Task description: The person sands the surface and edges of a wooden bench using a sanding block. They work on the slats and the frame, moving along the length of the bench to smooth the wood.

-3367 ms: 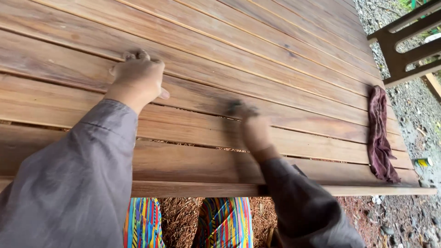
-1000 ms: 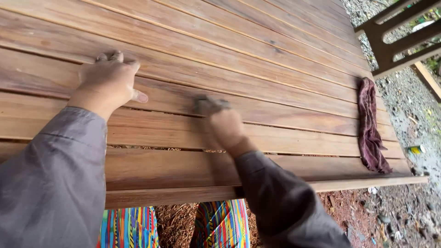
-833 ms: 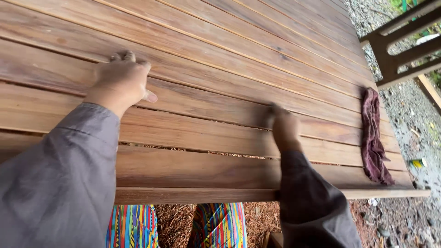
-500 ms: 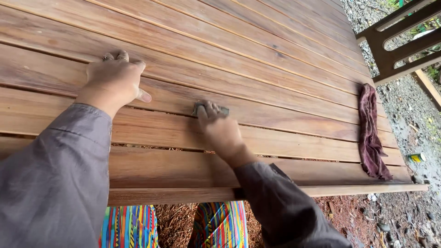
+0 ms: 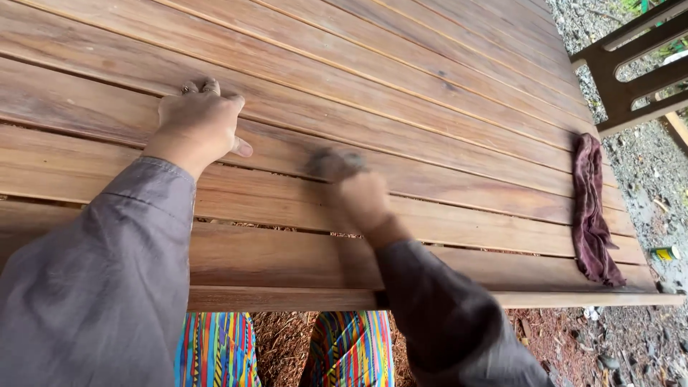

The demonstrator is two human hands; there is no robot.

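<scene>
Nearest, the right hand [image 5: 362, 197] presses a small grey sanding pad [image 5: 331, 161] flat on a plank of the slatted wooden tabletop [image 5: 430, 93]. Its grip is closed over the pad, forearm low and blurred. Beyond, the left hand [image 5: 201, 122] rests knuckled on the planks, holding nothing, as if for balance. Far right lies a maroon rag [image 5: 591, 208].
</scene>
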